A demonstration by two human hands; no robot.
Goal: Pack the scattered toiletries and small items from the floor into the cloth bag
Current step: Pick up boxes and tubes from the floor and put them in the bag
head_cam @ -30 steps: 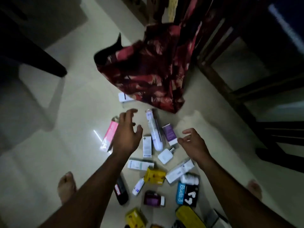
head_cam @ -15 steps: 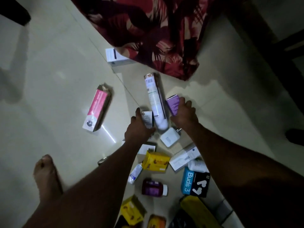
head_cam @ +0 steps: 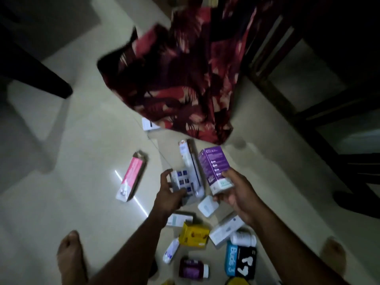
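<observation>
Toiletries lie scattered on the pale floor [head_cam: 86, 153] in front of the red patterned cloth bag [head_cam: 185, 79], which sits slumped at the far side with its mouth not clearly seen. A purple box [head_cam: 216, 169] is gripped in the right hand [head_cam: 238, 194], and a small white box with blue squares [head_cam: 183, 182] is held in the left hand [head_cam: 166, 196], both lifted off the floor. To do this step well, the bag's opening should probably be found and spread first, then each box lowered in flat rather than tossed, so nothing is crushed. Counted on the floor: one pink box [head_cam: 131, 177], one yellow box [head_cam: 194, 235], one blue and black earbuds box [head_cam: 240, 262], one dark bottle [head_cam: 193, 268] and one long white tube [head_cam: 190, 161]; other pieces are too blurred to be counted.
</observation>
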